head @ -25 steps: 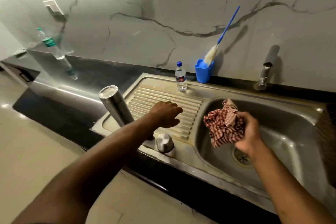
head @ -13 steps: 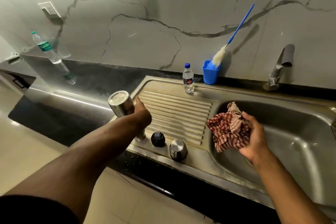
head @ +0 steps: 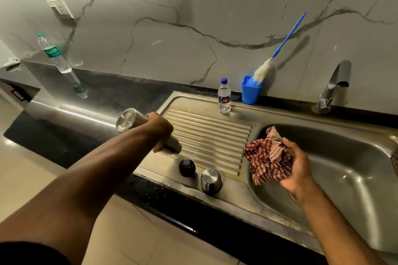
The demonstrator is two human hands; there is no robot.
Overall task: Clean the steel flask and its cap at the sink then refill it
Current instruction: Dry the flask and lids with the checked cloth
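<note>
My left hand grips the steel flask around its middle, upside down and tilted, its flat base up and to the left, its mouth end at the ribbed drainboard. The black inner cap and the steel cup cap stand at the drainboard's front edge. My right hand holds a crumpled red-and-white checked cloth over the left side of the sink basin.
A small water bottle and a blue cup with a blue-handled bottle brush stand at the back of the sink. The tap is at the back right. A large water bottle stands on the black counter, far left.
My left hand moved from the drainboard to the flask, took hold of it and tilted it. My right hand kept the cloth over the basin.
</note>
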